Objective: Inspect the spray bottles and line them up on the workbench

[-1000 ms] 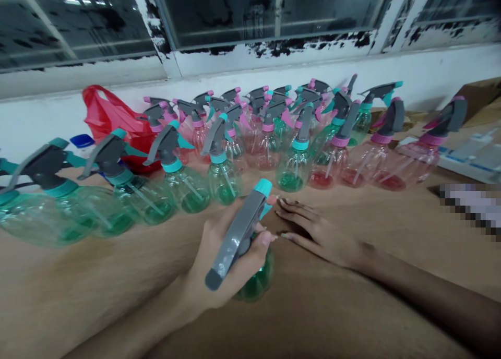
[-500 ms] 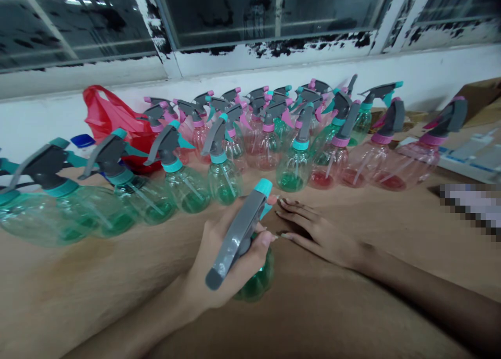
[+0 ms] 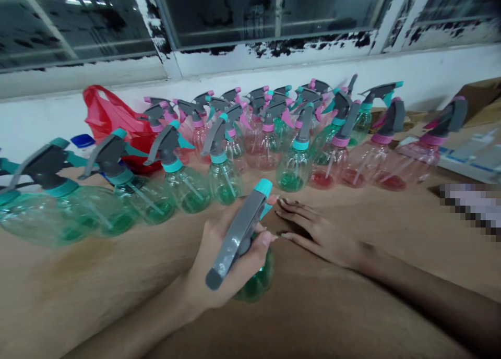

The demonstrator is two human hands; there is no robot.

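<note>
A green spray bottle (image 3: 256, 280) with a grey head and a teal nozzle stands on the wooden table (image 3: 321, 307) in front of me. My left hand (image 3: 230, 260) is wrapped round its neck, just under the spray head, which hides part of the fingers. To the right of that bottle, my right hand (image 3: 313, 226) lies on the table with its fingers stretched out and nothing in them. Its fingertips come close to the left hand's fingers. Beyond both hands stand another green spray bottle (image 3: 225, 184) and a pink spray bottle (image 3: 321, 174).
Several more green and pink spray bottles spread across the table's back. A red plastic bag (image 3: 117, 119) and a blue cap (image 3: 83, 141) are at the back left. At right are a cardboard box (image 3: 479, 100) and a blurred-out flat object (image 3: 472, 205). A white wall (image 3: 39, 114) runs behind.
</note>
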